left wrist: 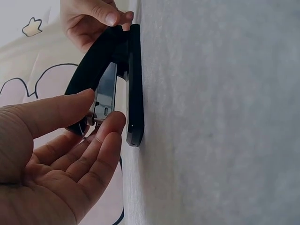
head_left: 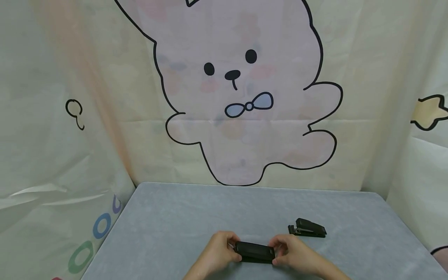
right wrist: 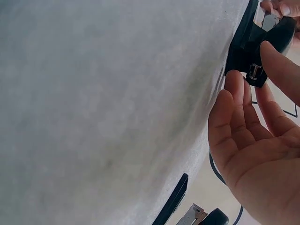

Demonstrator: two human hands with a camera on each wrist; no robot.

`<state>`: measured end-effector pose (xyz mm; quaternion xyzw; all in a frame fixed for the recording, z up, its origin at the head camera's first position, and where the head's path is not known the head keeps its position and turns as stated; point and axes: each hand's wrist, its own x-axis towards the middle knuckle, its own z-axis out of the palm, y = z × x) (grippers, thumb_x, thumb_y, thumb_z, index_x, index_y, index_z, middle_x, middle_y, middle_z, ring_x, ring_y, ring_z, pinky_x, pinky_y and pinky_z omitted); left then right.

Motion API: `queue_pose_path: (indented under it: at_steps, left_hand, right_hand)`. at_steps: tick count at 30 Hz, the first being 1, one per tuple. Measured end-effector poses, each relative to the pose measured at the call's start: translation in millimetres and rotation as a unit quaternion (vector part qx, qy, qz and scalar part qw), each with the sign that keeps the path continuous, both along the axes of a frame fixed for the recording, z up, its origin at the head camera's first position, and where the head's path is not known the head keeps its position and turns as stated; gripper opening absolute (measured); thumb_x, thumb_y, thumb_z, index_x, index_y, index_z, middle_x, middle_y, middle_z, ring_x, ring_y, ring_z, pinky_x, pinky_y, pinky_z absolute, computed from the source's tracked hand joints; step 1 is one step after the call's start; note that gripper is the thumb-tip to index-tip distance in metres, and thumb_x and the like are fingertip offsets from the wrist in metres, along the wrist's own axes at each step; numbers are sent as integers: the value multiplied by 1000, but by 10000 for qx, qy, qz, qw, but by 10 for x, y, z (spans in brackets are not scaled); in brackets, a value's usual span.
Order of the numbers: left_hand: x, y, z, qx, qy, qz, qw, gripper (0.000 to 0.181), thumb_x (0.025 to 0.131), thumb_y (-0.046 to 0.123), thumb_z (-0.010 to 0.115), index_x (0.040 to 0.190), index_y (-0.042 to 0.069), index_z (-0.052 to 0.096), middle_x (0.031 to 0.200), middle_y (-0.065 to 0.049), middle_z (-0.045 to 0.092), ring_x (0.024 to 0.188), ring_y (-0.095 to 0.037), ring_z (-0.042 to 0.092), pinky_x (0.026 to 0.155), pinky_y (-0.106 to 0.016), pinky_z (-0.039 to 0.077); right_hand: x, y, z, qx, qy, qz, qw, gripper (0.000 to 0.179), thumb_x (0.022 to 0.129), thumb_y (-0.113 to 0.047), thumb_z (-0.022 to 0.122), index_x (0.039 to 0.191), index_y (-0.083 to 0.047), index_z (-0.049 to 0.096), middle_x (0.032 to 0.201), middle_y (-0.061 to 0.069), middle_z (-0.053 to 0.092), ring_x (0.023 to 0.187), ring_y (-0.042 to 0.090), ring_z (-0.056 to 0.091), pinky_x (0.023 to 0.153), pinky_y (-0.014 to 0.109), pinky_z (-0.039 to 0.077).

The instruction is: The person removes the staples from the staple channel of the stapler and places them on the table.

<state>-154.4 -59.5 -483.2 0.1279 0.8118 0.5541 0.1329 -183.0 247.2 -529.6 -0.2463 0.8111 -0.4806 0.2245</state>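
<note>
A black stapler (head_left: 254, 252) lies lengthwise between the two hands near the front of the table. My left hand (head_left: 218, 251) pinches its front end. In the left wrist view the thumb and fingertips are at the nose, by the silver staple magazine (left wrist: 107, 86), and the black base (left wrist: 135, 89) rests against the table. At the hinge end, my right hand (head_left: 297, 252) holds the stapler between thumb and fingers. The right wrist view shows that thumb on the black top cover (right wrist: 280, 37). The top arm stands raised at an angle from the base.
A second black stapler (head_left: 309, 228) sits behind and to the right of the right hand, its top arm raised. Grey-blue cloth covers the table (head_left: 168, 217). A curtain (head_left: 241, 147) with a cartoon animal hangs behind the far edge, and more sheeting hangs at both sides.
</note>
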Motion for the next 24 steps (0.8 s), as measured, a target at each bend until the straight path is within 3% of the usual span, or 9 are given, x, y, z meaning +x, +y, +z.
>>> queue_pose_path:
  at_steps: [2, 6, 11, 16, 20, 24]
  left_hand:
    - [0, 1, -1, 0, -15, 6, 10000, 32, 69, -13, 83, 93, 6, 76, 79, 2, 69, 65, -13, 61, 58, -27, 47]
    - [-18, -22, 7, 11, -115, -88, 9999, 35, 68, -15, 83, 95, 6, 76, 82, 1, 69, 68, -15, 63, 61, -29, 49]
    - [-55, -108, 22, -175, -276, -216, 9992, 44, 67, -20, 77, 104, 5, 76, 88, 0, 67, 74, -17, 64, 65, -32, 52]
    - [-88, -182, 26, -450, -399, -55, 9982, 39, 70, -15, 81, 105, 1, 75, 84, -4, 66, 73, -19, 61, 66, -34, 51]
    - [-105, -195, 10, -603, -553, 45, 9966, 31, 73, -11, 84, 101, -1, 76, 78, -5, 63, 70, -18, 57, 63, -33, 47]
    - [-97, -175, -40, -689, -289, 12, 9972, 26, 71, -11, 85, 94, -2, 77, 69, -1, 61, 63, -13, 55, 59, -29, 45]
  right_hand:
    - [2, -7, 2, -34, 51, 34, 10000, 36, 87, -21, 87, 116, -9, 70, 92, -4, 70, 76, 12, 67, 67, 29, 53]
    - [53, -68, 171, 99, 73, -20, 9999, 36, 85, -20, 88, 114, -7, 70, 93, -4, 69, 79, 12, 64, 68, 29, 52]
    - [114, -162, 406, 313, 283, -133, 9990, 41, 85, -21, 89, 117, -4, 71, 109, -1, 69, 90, 13, 62, 75, 29, 54]
    - [142, -294, 568, 223, 166, -336, 9990, 41, 86, -15, 87, 121, -3, 70, 119, 8, 69, 97, 16, 61, 75, 30, 53]
    - [130, -416, 623, 159, 90, -360, 9992, 39, 87, -13, 86, 121, -4, 70, 120, 9, 68, 98, 17, 62, 76, 29, 52]
    - [120, -527, 623, 204, 132, -375, 9990, 39, 87, -13, 87, 121, -5, 71, 119, 7, 69, 97, 18, 61, 76, 29, 51]
